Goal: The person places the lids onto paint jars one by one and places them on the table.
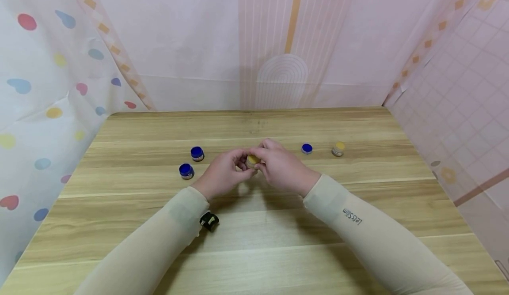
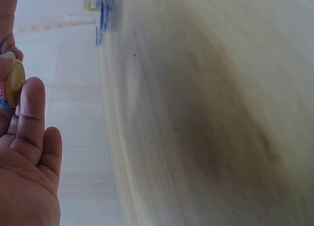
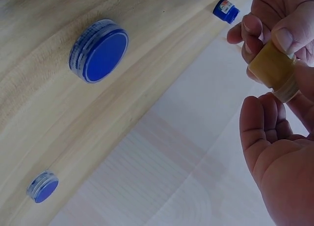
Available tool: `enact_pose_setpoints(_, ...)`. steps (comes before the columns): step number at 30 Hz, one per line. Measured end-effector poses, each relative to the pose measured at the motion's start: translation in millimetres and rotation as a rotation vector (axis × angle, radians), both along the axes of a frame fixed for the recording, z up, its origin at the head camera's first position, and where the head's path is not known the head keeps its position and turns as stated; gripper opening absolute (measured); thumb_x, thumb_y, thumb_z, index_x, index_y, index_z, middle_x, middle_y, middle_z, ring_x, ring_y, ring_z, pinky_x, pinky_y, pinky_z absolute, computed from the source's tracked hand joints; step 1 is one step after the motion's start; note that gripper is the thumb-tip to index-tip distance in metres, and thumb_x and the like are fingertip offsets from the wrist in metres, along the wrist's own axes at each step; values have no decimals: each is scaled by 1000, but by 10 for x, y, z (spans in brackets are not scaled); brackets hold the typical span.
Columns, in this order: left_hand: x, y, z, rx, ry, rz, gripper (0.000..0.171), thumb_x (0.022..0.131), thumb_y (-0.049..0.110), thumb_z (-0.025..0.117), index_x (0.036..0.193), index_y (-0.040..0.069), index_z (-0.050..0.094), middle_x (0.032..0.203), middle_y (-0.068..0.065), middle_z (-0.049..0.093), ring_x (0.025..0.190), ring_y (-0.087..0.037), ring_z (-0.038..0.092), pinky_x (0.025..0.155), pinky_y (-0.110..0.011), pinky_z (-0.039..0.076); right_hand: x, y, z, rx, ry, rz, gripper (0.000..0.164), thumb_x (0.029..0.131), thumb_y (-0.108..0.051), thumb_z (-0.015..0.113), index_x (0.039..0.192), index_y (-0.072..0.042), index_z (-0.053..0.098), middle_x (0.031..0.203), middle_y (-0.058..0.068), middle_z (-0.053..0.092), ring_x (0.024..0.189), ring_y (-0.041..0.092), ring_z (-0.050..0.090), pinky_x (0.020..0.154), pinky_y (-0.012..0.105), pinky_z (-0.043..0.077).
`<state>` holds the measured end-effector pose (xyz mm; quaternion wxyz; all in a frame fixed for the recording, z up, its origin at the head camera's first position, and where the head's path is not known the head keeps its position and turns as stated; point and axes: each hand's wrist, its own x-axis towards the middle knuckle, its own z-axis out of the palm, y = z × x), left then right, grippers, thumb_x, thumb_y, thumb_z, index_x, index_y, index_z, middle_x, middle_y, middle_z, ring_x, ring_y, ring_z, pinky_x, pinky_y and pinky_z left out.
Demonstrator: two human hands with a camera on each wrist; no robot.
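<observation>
Yellow and no taller than my grip, the labelled jar (image 3: 271, 66) is up off the counter (image 1: 254, 264), caught between both my hands in front of me. With my left hand (image 1: 226, 169) I pinch its body, thumb against fingers; with my right hand (image 1: 283, 167) I pinch too, thumb and fingers bent about the end with the clear rim (image 3: 287, 91), which I take for its lid. I'd judge the step in hand to be working that lid loose, though which way I'm turning, or whether it has given, I can't tell. What it calls for next, I think, is a steady left hold with the jar kept level, the right hand twisting, then a straight lift so nothing slops. Just beyond my right hand lies a blue disc with a clear rim (image 3: 105, 57), probably a lid, and a second blue disc (image 3: 43, 188) lies further off. Another yellow jar (image 1: 338, 149) stands to the right of them, probably due the same treatment. Over to my left, near each other but apart, stand a far blue jar (image 1: 196, 153) and a near blue jar (image 1: 186, 171); both look lidless to me, so I'd guess the blue ones are done.
</observation>
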<state>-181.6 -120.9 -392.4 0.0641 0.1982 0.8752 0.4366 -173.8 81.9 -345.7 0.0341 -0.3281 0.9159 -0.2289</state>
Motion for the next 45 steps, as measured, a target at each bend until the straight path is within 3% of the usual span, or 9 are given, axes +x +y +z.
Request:
enact_pose_setpoints(7, 4, 4, -11, 39, -10, -11, 26, 96, 18, 78, 119, 9, 68, 102, -1, 72, 93, -15, 66, 85, -32, 56, -11, 13, 15, 16, -47, -18, 44, 106, -11, 63, 149, -5, 56, 122, 8, 59, 103, 19, 57, 89, 30, 54)
enact_pose_setpoints(14, 10, 18, -29, 49, -46, 9, 27, 96, 20, 78, 120, 10, 69, 101, -1, 72, 92, -15, 66, 83, -31, 56, -45, 48, -9, -81, -122, -15, 41, 104, -14, 67, 143, -3, 59, 128, 9, 61, 119, 24, 61, 103, 37, 54)
enact_pose_setpoints(18, 15, 25, -24, 46, -51, 20, 29, 97, 22, 77, 122, 10, 68, 100, -1, 73, 92, -16, 66, 83, -34, 55, -55, 56, -11, -102, -119, -22, 33, 103, -18, 70, 133, -4, 65, 123, 8, 62, 118, 28, 63, 102, 39, 54)
enact_pose_setpoints(23, 11, 39, -21, 45, -47, 21, 29, 96, 21, 77, 122, 11, 68, 99, -1, 73, 91, -17, 65, 77, -31, 54, -62, 58, -38, -105, -71, -92, 30, 98, -32, 77, 112, -7, 68, 114, 8, 65, 108, 27, 62, 93, 39, 54)
enact_pose_setpoints(26, 11, 41, -32, 46, -59, 19, 29, 96, 19, 77, 123, 11, 68, 100, -1, 72, 93, -18, 66, 80, -34, 55, -60, 69, -55, -91, -42, -100, 46, 96, -39, 79, 125, -6, 68, 121, 11, 67, 110, 26, 62, 94, 40, 54)
enact_pose_setpoints(30, 21, 37, -37, 35, -57, 24, 30, 97, 18, 78, 124, 11, 68, 102, -1, 72, 95, -18, 66, 84, -36, 55, -49, 84, -67, -107, -28, -61, 64, 97, -37, 78, 147, -2, 58, 136, 13, 65, 117, 27, 64, 100, 42, 56)
enact_pose_setpoints(37, 22, 36, -34, 39, -49, 31, 28, 97, 21, 77, 122, 10, 68, 100, -1, 72, 94, -17, 66, 81, -33, 55, -32, 76, -73, -154, -46, -24, 49, 100, -24, 74, 143, -4, 63, 125, 8, 67, 112, 29, 64, 96, 39, 55)
enact_pose_setpoints(45, 34, 55, -7, 59, -51, 20, 29, 96, 17, 77, 122, 9, 68, 99, -2, 74, 90, -16, 66, 71, -27, 53, -11, 51, -64, -165, -94, -114, 36, 98, -32, 77, 124, -7, 70, 118, 7, 67, 112, 29, 64, 96, 40, 55)
